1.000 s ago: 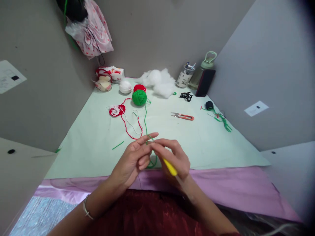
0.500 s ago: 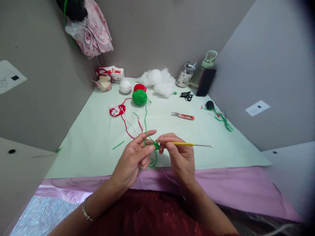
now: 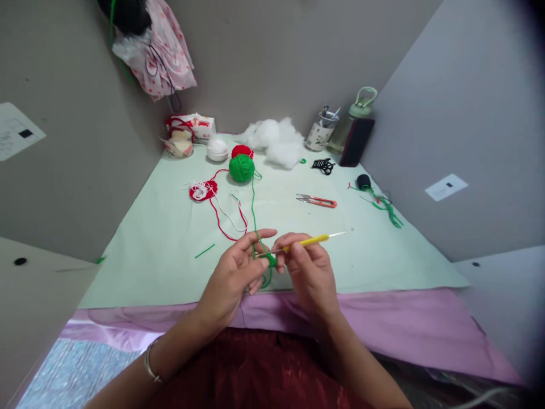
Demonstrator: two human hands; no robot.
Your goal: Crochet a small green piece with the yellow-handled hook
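My left hand (image 3: 238, 267) pinches a small piece of green crochet work (image 3: 271, 261) between thumb and fingers, its index finger stretched out with green yarn (image 3: 254, 213) running over it. That strand leads back to a green yarn ball (image 3: 241, 168). In my right hand (image 3: 310, 272) is a crochet hook with a yellow handle (image 3: 313, 241), held like a pencil. Its thin metal shaft reaches left across the green piece to my left fingers; whether a loop sits on the tip is too small to tell.
Orange-handled thread snips (image 3: 317, 201) lie right of centre. A red crocheted piece with white yarn (image 3: 203, 191) lies to the left. White stuffing (image 3: 276, 142), a pen cup (image 3: 321, 132), a bottle (image 3: 361, 108), a phone (image 3: 356, 142) and a black clip (image 3: 323, 166) stand or lie behind.
The crochet hook has tilted, its back end rising and moving left, while its front shaft now extends farther past the green piece. My left index finger has shifted slightly right.
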